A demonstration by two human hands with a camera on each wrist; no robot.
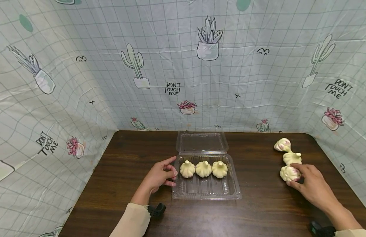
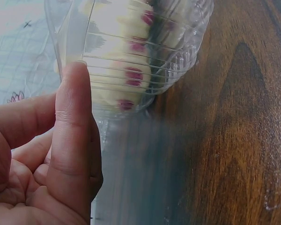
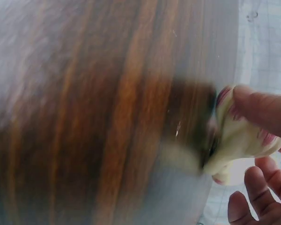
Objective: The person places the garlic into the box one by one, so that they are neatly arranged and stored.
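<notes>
At the right of the table, my right hand (image 1: 314, 186) grips a garlic bulb (image 1: 290, 173) with purple streaks between thumb and fingers. The right wrist view shows this garlic bulb (image 3: 246, 131) close up, a finger across its side. Two more bulbs, one plain cream (image 1: 292, 158) and one purple-streaked (image 1: 282, 144), lie just beyond it. My left hand (image 1: 159, 174) touches the left side of a clear plastic clamshell box (image 1: 206, 194), its fingertips at the rim. In the left wrist view a finger (image 2: 72, 126) stands straight against the box's ribbed wall.
Three garlic bulbs (image 1: 203, 169) sit in a row along the back half of the box, stems up. Its hinged lid (image 1: 202, 143) lies folded back towards the printed curtain (image 1: 159, 112), which surrounds the dark wooden table (image 1: 126, 158) at the back and sides.
</notes>
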